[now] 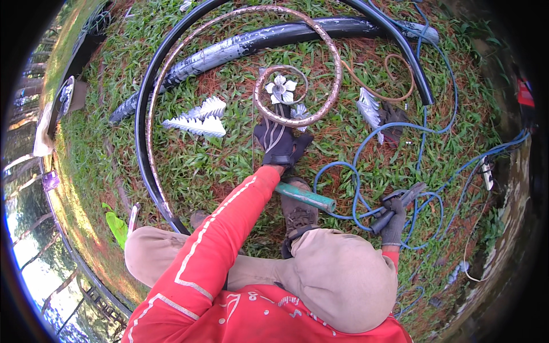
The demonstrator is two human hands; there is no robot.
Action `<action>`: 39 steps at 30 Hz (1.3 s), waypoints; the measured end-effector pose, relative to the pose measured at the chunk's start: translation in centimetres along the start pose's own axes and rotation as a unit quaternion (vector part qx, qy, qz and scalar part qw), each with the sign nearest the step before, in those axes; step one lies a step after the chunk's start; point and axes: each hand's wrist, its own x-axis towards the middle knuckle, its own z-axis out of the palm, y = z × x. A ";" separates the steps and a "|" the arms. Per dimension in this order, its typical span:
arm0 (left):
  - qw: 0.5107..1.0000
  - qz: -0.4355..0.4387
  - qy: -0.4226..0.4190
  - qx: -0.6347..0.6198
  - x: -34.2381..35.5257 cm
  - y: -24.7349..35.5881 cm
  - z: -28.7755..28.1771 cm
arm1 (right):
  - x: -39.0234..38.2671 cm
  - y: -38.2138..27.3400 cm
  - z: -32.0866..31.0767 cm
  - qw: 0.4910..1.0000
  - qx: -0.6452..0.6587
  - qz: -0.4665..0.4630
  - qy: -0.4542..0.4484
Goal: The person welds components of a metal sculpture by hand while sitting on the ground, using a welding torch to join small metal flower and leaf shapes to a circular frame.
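The silver flower lies straight out past my left hand, farther from my body than the glove, and that short line from fingers to petals is, I judge, what matters most. Its dark stem runs back toward me with its long axis nearly in line with my reach, so I come at it end-on rather than across. The bronze bar winds into a small curl about the flower; whether bar and petals touch, I cannot tell. My left fingers are at the stem's near end, but the dark glove blends with it, and I cannot tell if this grip pinches or merely rests there.

My left is clearly the nearer hand. My right hand is well off to the right and closer to my body, its grip wrapped around a dark tool. That tool slants away to the upper right, so its long axis crosses the line to the flower instead of pointing along it. The green tube lies between my hands, and one silver leaf rests on the grass right of the curl.
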 end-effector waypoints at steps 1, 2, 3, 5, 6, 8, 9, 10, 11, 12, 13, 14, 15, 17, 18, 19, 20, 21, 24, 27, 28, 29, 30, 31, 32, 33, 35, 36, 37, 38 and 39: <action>1.000 -0.004 -0.027 0.000 0.1 0.1 0.3 | 0.0 -0.2 -0.2 1.000 0.000 -0.003 0.001; 0.999 -0.001 -0.034 -0.008 0.1 0.3 0.6 | -0.1 -0.2 -0.3 1.000 -0.007 0.003 0.009; 0.999 0.001 -0.041 -0.014 0.1 0.2 0.8 | -0.3 -0.2 0.0 1.000 -0.013 0.011 0.014; 1.000 0.009 -0.018 0.016 -0.2 -0.3 0.9 | -0.5 -0.3 0.7 0.999 -0.034 0.014 0.019; 1.000 0.012 -0.012 0.022 -0.2 -0.1 0.8 | -0.7 -0.6 0.7 0.998 -0.055 0.015 0.030; 0.999 0.015 -0.032 0.028 -0.4 -0.1 0.3 | -0.3 -0.5 -0.2 0.998 -0.063 0.009 0.022; 0.999 0.015 -0.030 0.026 -0.1 0.1 0.2 | 0.0 -0.6 -0.5 0.997 -0.071 0.002 0.013; 1.000 0.000 -0.020 0.012 -0.1 -0.1 -0.1 | -0.6 -0.8 0.8 0.997 -0.072 0.004 0.010; 1.000 -0.015 -0.009 -0.002 0.1 -0.3 -0.3 | -1.2 -0.9 2.3 0.999 -0.031 -0.020 0.001; 1.000 -0.017 -0.018 0.002 0.4 -0.2 -0.4 | -2.0 -1.4 4.0 0.999 0.010 -0.047 -0.004; 1.000 -0.016 -0.018 0.000 0.5 -0.2 -0.5 | -2.3 -2.0 5.3 0.999 0.010 -0.048 -0.003; 1.000 0.011 -0.019 -0.002 0.7 -0.3 -0.6 | -2.3 -2.8 6.8 0.997 -0.020 -0.062 -0.050; 0.999 0.039 -0.018 -0.004 1.0 -0.4 -0.7 | -2.2 -3.8 8.4 0.991 -0.050 -0.077 -0.098; 0.999 0.036 -0.030 0.003 0.9 -1.6 -0.1 | -2.5 -5.6 12.7 0.986 -0.067 -0.075 -0.133; 0.999 0.035 -0.035 0.000 0.9 -1.5 -0.2 | -2.2 -6.2 14.3 0.980 -0.085 -0.071 -0.164; 0.999 0.035 -0.041 -0.007 1.0 -1.0 -0.4 | -1.4 -6.6 15.1 0.980 -0.085 -0.075 -0.161; 0.998 0.032 -0.061 -0.004 1.1 -0.7 -0.8 | -0.3 -6.7 15.8 0.969 -0.115 -0.068 -0.207; 0.998 0.033 -0.059 -0.004 0.8 -0.7 -1.4 | 0.5 -6.6 16.7 0.954 -0.144 -0.059 -0.256; 0.998 0.036 -0.048 -0.036 -1.0 -2.2 -3.1 | 1.3 -5.6 20.1 0.915 -0.234 -0.061 -0.322; 0.983 0.006 -0.186 0.005 -1.9 -0.9 -6.5 | 2.5 -3.4 20.7 0.903 -0.281 -0.065 -0.317; 0.980 0.017 -0.199 0.024 -2.3 -1.2 -7.1 | 2.6 -2.9 20.9 0.902 -0.280 -0.061 -0.322; 0.979 0.018 -0.200 0.024 -2.8 -1.8 -7.4 | 2.7 -2.4 20.9 0.903 -0.280 -0.061 -0.321; 0.982 0.053 -0.182 0.009 -3.2 -2.7 -7.8 | 2.6 -1.7 21.3 0.911 -0.257 -0.060 -0.317; 0.982 0.088 -0.165 -0.006 -3.5 -3.3 -8.0 | 2.6 -1.3 21.5 0.919 -0.233 -0.061 -0.311; 0.982 0.100 -0.157 -0.020 -3.7 -3.7 -8.0 | 2.6 -1.2 21.6 0.919 -0.231 -0.059 -0.312; 0.982 0.101 -0.159 -0.021 -3.7 -3.7 -8.2 | 2.6 -1.4 21.6 0.923 -0.245 -0.058 -0.291; 0.978 0.141 -0.138 -0.064 -3.6 -3.7 -8.6 | 2.4 -1.5 21.8 0.927 -0.259 -0.056 -0.266; 0.978 0.144 -0.138 -0.066 -3.5 -3.4 -8.6 | 2.1 -1.6 22.4 0.924 -0.285 -0.057 -0.247; 0.974 0.153 -0.140 -0.086 -3.6 -3.1 -8.7 | 1.8 -1.8 22.9 0.921 -0.311 -0.059 -0.227; 0.971 0.163 -0.141 -0.105 -3.6 -2.8 -8.7 | 1.6 -2.3 23.2 0.895 -0.389 -0.054 -0.213; 0.971 0.164 -0.141 -0.106 -3.5 -2.0 -9.0 | 1.5 -2.5 23.6 0.895 -0.389 -0.056 -0.211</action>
